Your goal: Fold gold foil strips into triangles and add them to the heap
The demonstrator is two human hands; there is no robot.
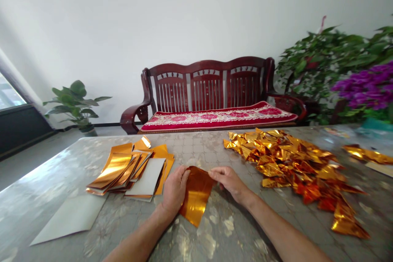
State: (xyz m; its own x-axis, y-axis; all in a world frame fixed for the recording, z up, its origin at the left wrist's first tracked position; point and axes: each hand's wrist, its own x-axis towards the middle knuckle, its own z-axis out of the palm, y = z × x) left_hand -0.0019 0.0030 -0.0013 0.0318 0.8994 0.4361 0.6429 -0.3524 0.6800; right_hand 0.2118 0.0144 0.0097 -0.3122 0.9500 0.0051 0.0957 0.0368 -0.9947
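Gold sheet [196, 196] partly under left hand [175, 190]

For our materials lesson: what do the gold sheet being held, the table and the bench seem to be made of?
Sheet: probably thin foil-faced paper, mirror-glossy orange-gold; it curls and reflects light between the left hand and right hand. Table: looks like polished stone, possibly under a clear cover; mottled, glaring. Bench: dark red varnished wood; turned slats, sheen.

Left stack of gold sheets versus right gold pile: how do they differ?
The left stack holds flat, unfolded sheets, loosely overlapped; the right pile holds folded, creased pieces heaped at random. The left stack shows some white backs; the right pile shows none. Both are shiny gold foil.
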